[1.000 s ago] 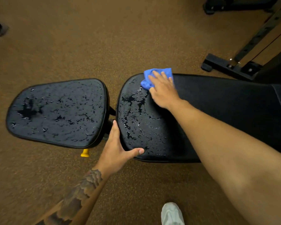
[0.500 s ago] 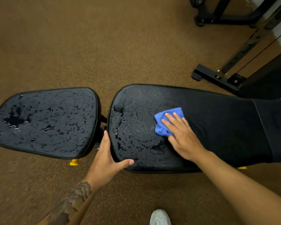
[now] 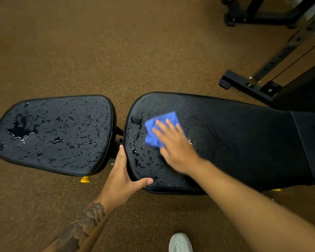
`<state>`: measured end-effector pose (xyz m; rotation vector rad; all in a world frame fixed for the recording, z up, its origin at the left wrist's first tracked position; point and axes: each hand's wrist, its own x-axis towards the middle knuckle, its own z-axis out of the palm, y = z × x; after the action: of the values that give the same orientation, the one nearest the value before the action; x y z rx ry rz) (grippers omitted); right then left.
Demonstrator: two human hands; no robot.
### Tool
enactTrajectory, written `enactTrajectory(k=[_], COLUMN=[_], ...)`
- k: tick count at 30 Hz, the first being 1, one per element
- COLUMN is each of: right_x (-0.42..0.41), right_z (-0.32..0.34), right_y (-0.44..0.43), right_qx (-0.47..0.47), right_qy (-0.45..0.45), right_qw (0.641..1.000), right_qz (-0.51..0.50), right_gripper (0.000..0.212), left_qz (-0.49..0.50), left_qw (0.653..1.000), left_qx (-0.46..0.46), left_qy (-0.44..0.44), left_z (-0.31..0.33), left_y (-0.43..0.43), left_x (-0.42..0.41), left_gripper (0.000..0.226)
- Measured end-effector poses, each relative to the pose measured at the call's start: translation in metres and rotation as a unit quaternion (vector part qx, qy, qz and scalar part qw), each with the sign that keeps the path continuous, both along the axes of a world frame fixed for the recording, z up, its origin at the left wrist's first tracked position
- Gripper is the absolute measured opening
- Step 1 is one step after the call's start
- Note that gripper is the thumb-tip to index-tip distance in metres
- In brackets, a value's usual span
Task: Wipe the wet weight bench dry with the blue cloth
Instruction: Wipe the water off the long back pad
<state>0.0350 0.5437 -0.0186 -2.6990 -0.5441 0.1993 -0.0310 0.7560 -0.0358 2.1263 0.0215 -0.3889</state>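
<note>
**Cloth swept back to the wet end of the backrest**

Toe of a white sneaker (image 3: 180, 242) pokes in at the bottom edge. Left hand (image 3: 124, 180) braces the near corner of the long black vinyl backrest pad (image 3: 244, 142). Its fingers lie straight along the pad's end with the thumb splayed on the near edge, same spot as before. Right hand (image 3: 175, 148) lies flat, fingers spread, pressing the crumpled blue cloth (image 3: 162, 124) onto the pad; it's blurred, so probably mid-stroke.

Half a second ago the cloth sat nearer mid-pad. Now it's toward the seat-side end, in the beaded water. Right of it the vinyl looks matte (likely dry already); droplets remain on the end strip and near edge.

Rounded black vinyl seat pad (image 3: 53, 135), just across the gap, is wet all over and looks unwiped, so roughly half the job remains. Yellow plastic knob (image 3: 85, 179) shows under it. Speckled brown rubber floor (image 3: 116, 51) all round, black steel rack frame (image 3: 253, 86) far right.
</note>
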Motion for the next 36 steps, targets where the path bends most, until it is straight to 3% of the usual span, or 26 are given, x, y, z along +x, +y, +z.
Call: enactTrajectory(k=[2, 5, 10, 13, 16, 20, 23, 25, 29, 32, 36], right_x=[-0.052, -0.081, -0.001, 0.061, 0.094, 0.076, 0.025, 0.006, 0.028, 0.074, 0.114], right_z=[0.002, 0.002, -0.001, -0.003, -0.004, -0.001, 0.003, 0.002, 0.001, 0.0, -0.001], right_y=[-0.022, -0.072, -0.088, -0.054, -0.005, 0.042, 0.031, 0.001, -0.039, -0.016, 0.045], right_qx=[-0.012, -0.006, -0.007, -0.025, -0.03, 0.018, 0.037, 0.04, 0.038, 0.015, -0.022], right_qy=[0.014, 0.021, 0.006, -0.019, -0.027, -0.014, 0.005, 0.01, -0.007, -0.019, -0.029], right_qw=[0.999, 1.0, 0.98, 0.967, 0.977, 0.998, 0.995, 0.993, 0.999, 0.987, 0.985], right_qz=[0.048, 0.013, -0.199, -0.252, -0.207, -0.06, 0.088, 0.115, -0.036, -0.16, -0.168], right_gripper=[0.062, 0.061, 0.061, 0.055, 0.052, 0.054, 0.057, 0.055, 0.055, 0.049, 0.047], left_qz=[0.004, 0.004, -0.008, -0.002, 0.001, 0.007, 0.008, 0.005, 0.01, 0.007, 0.011], left_qw=[1.0, 1.0, 1.0, 1.0, 1.0, 1.0, 1.0, 1.0, 1.0, 1.0, 1.0], left_qx=[-0.005, -0.006, -0.018, -0.019, -0.017, -0.01, -0.007, -0.01, -0.014, -0.018, -0.019], left_qy=[0.001, 0.01, 0.002, 0.001, 0.002, -0.005, -0.002, -0.004, -0.003, -0.008, -0.012], left_z=[0.003, 0.005, 0.006, 0.004, 0.001, -0.002, -0.003, -0.004, -0.001, -0.004, -0.009], left_y=[-0.001, 0.0, 0.0, -0.001, 0.0, 0.0, 0.0, 0.0, 0.0, 0.002, 0.002], left_x=[-0.001, -0.001, -0.001, -0.001, 0.0, -0.001, -0.001, 0.0, 0.0, -0.001, -0.001], left_gripper=[0.133, 0.136, 0.131, 0.129, 0.131, 0.136, 0.135, 0.135, 0.138, 0.138, 0.137])
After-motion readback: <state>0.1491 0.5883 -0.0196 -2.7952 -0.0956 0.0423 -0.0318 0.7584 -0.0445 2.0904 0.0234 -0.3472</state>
